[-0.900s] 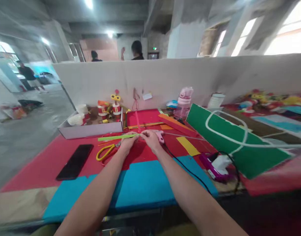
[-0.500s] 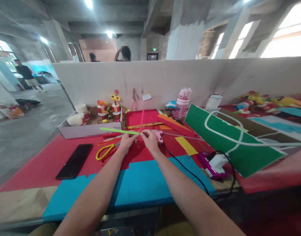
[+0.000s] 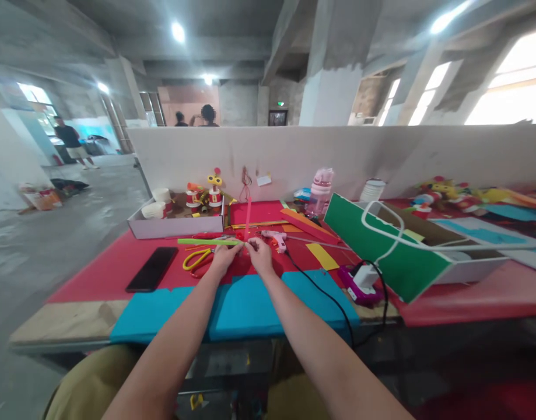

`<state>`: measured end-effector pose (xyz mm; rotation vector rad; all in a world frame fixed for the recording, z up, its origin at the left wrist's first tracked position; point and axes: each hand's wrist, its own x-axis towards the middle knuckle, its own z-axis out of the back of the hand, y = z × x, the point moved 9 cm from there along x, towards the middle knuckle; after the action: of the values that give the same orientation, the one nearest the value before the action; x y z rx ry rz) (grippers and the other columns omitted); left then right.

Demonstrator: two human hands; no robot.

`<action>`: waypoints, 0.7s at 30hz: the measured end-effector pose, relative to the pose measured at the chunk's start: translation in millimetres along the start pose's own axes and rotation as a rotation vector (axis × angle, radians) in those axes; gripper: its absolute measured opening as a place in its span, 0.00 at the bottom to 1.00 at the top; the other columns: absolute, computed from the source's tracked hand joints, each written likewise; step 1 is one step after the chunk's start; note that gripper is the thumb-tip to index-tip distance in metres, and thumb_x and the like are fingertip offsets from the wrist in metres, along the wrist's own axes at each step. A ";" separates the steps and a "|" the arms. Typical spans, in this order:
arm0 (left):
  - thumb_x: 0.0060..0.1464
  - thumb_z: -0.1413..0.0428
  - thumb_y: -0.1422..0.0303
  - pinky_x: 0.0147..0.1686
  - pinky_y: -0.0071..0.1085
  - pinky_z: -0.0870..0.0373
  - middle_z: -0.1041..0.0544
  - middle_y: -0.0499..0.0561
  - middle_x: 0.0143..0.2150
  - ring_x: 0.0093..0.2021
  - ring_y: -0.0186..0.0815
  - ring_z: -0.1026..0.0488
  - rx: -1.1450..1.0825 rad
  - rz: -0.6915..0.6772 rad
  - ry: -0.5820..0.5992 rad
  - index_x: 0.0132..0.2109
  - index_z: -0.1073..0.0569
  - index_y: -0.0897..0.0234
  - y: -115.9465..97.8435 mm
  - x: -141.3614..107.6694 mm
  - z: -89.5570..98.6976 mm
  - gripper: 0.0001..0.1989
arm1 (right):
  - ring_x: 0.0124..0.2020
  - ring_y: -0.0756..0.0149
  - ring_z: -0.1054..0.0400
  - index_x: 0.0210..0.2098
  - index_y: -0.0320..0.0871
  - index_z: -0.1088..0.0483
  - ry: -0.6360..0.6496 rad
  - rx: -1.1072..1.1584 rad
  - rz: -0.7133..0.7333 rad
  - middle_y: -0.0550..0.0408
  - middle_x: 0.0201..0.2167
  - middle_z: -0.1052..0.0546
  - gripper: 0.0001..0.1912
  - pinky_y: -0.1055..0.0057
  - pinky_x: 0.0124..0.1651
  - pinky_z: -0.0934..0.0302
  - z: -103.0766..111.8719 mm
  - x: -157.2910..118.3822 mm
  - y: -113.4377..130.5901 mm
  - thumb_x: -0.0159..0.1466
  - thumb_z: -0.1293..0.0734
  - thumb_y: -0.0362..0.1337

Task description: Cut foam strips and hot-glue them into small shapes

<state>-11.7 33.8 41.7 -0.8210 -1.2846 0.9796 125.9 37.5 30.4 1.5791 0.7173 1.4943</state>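
Note:
My left hand point(image 3: 224, 257) is closed, fingertips pinching the end of a green paper strip point(image 3: 200, 241) that reaches out to the left. Close beside it, my right hand point(image 3: 259, 256) pinches the lower end of a pinkish-red paper strip point(image 3: 249, 214), which points away from me. The two strips meet at my fingertips; whether they are joined there is too small to tell. A pink glue gun point(image 3: 276, 238) lies just right of my right hand, apart from it. Scissors with yellow handles point(image 3: 196, 259) lie left of my left hand.
A black phone point(image 3: 153, 269) lies on the left. Behind stands a shallow box point(image 3: 175, 227) with paper cups and cup figures. To the right are a yellow paper piece point(image 3: 322, 255), a purple power strip point(image 3: 359, 287) with cords, and a green board point(image 3: 381, 251). A pink bottle point(image 3: 321, 189) stands behind.
The camera view has tilted up and turned left. My hands stay together at the strip ends, and the glue gun now shows clear of my right hand.

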 end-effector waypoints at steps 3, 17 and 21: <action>0.47 0.43 0.62 0.29 0.27 0.37 0.28 0.47 0.23 0.25 0.32 0.33 0.044 0.008 -0.023 0.25 0.28 0.63 5.8 -6.0 0.3 0.09 | 0.28 0.63 0.31 0.29 0.43 0.31 -0.017 -0.001 0.004 0.54 0.26 0.24 0.11 0.68 0.34 0.36 2.4 -6.6 -0.4 0.56 0.37 0.45; 0.45 0.45 0.67 0.25 0.26 0.41 0.31 0.45 0.20 0.22 0.30 0.36 0.133 0.118 -0.027 0.22 0.32 0.64 29.5 20.9 -13.9 0.09 | 0.31 0.59 0.31 0.29 0.44 0.32 -0.104 -0.190 -0.004 0.50 0.28 0.24 0.10 0.65 0.38 0.37 8.6 12.5 -16.0 0.56 0.39 0.43; 0.47 0.44 0.65 0.27 0.27 0.39 0.29 0.46 0.23 0.25 0.30 0.35 0.075 -0.013 -0.074 0.27 0.29 0.64 23.5 25.1 -16.2 0.07 | 0.33 0.59 0.32 0.30 0.44 0.32 -0.082 -0.244 0.083 0.50 0.31 0.24 0.09 0.64 0.40 0.38 9.6 18.6 -9.3 0.58 0.40 0.42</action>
<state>1.7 66.5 27.9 -0.7238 -1.3073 1.0497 139.0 56.2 32.4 1.4890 0.4097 1.5052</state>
